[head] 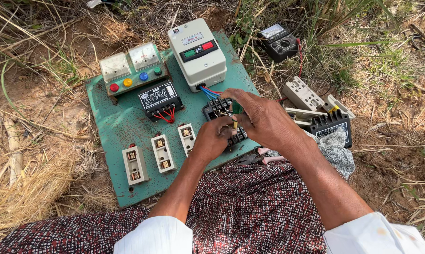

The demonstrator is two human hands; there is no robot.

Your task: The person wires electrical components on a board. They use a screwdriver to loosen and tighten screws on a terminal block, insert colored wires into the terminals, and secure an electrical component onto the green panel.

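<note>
- Green-painted metal panel [123,127] lies on dry grass, already carrying the white starter box [197,54], meters and three white fuse holders [161,153]
- At the panel's right edge, the black terminal block [220,113] is only half wired
- Left hand [213,138] grips it; right hand [262,117] pinches a wire, tool uncertain

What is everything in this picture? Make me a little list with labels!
Place: dry grass and dirt
Board: green panel lying flat
Left hand: on the black terminal block
Right hand: over the same block, fingers curled
White box: green and red buttons
Meters: two, above coloured lights
Fuse holders: three white
Multimeter: in the grass
</note>
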